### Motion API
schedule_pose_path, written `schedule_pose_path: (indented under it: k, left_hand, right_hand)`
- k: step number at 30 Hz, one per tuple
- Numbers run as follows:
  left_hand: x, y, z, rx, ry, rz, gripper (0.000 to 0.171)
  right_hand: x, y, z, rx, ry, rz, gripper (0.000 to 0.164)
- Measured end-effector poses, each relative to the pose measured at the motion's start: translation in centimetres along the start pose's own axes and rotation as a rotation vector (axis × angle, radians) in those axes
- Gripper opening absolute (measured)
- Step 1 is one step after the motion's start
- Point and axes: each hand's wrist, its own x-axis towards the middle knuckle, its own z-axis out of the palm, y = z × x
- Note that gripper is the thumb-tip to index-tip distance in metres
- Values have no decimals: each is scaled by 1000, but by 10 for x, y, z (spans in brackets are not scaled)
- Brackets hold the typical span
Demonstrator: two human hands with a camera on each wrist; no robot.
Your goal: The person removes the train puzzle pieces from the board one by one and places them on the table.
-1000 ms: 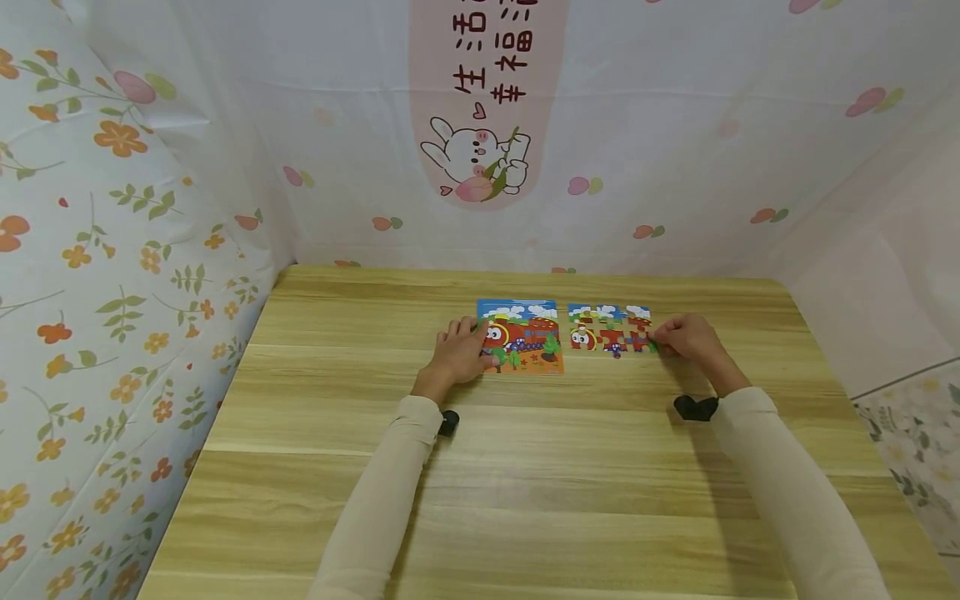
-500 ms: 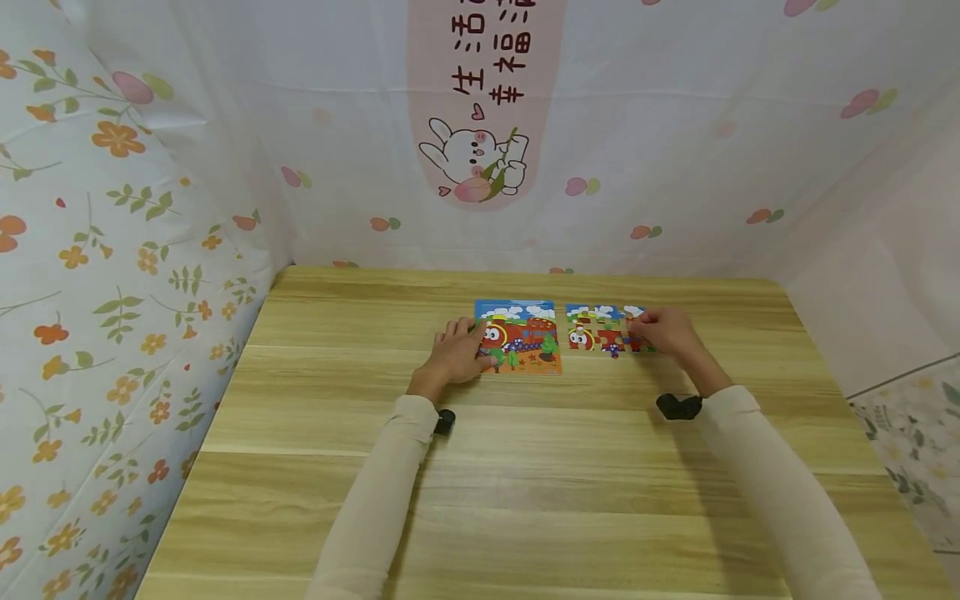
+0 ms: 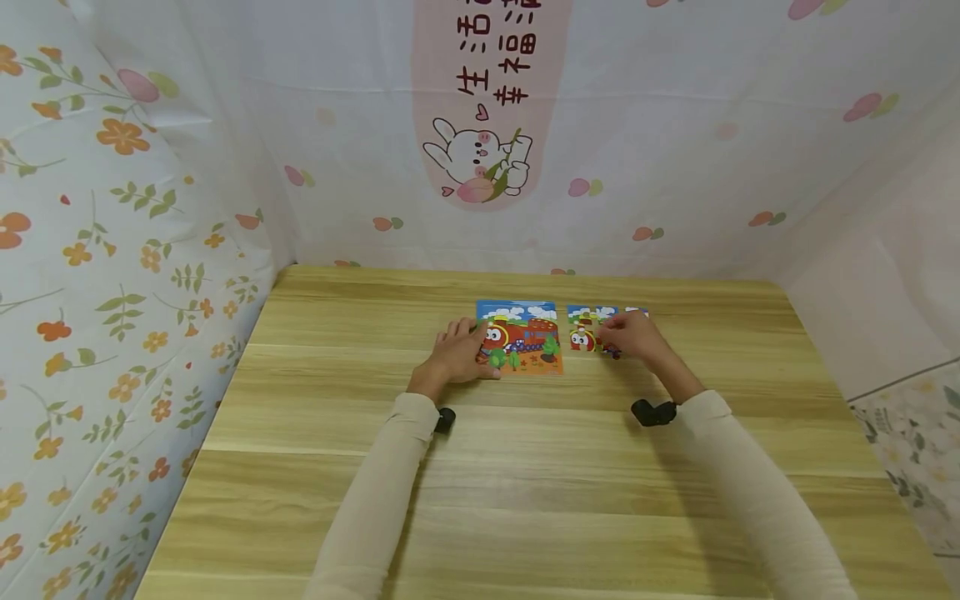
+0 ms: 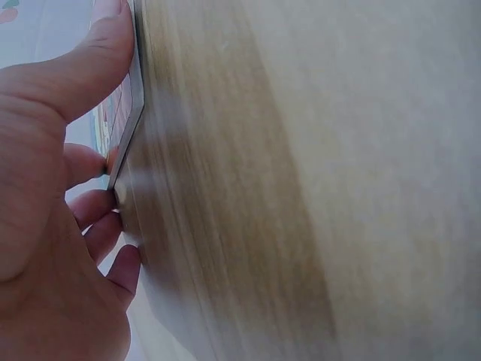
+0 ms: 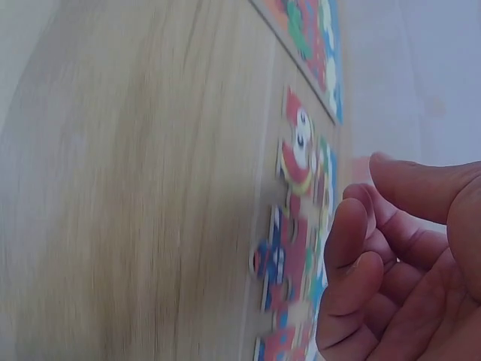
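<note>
Two hands: the left hand (image 3: 453, 353) lies spread, touching the card (image 3: 527, 336) beside its thumb; the right hand (image 3: 632, 335) curls loosely, tips nearly meeting, its hold unclear, with the puzzle (image 5: 298, 244) below. Light, straight-down fingertips should disturb the puzzle least.

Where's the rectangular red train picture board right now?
In the head view, the board lies near the far edge of the wooden tabletop, between the left hand, touching its left side, and the multicoloured jigsaw pieces.
</note>
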Motion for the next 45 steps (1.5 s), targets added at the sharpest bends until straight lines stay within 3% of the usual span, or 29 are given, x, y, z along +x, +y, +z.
schedule_pose_path:
  k: [14, 32, 45]
  left_hand:
    - [0, -2, 3, -66, 34, 10, 100]
    - [1, -2, 3, -79, 40, 4, 103]
    - [2, -4, 4, -16, 25, 3, 101]
  right_hand:
    - [7, -37, 33, 21, -135, -152, 21]
    - [21, -84, 89, -97, -259, -265, 22]
    - [25, -102, 99, -139, -345, -212, 16]
